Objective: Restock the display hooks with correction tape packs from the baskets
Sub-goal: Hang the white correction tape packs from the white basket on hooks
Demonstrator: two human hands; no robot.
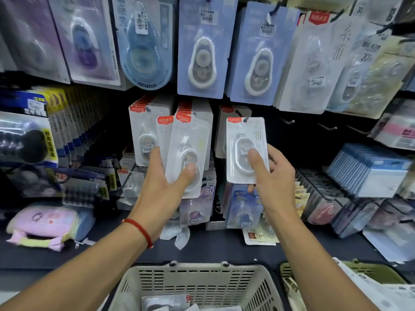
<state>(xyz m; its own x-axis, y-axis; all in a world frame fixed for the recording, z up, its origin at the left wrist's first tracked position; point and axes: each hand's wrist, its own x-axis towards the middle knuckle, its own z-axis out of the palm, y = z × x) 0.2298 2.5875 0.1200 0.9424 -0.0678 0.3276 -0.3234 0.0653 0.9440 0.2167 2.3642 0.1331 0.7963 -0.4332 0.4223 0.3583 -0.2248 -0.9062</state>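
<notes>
My left hand grips a small fan of white correction tape packs with red header tabs, thumb pressed on the front one. My right hand holds a single white pack by its lower part, thumb on the blister; the pack's top hole sits at the tip of a display hook. Behind, two hooks carry rows of the same packs. The beige basket below holds more packs.
Bare black hooks stick out to the right of my right hand. Blue and purple tape packs hang on the row above. A green basket with packs stands at the lower right. A pink pouch lies on the shelf ledge at left.
</notes>
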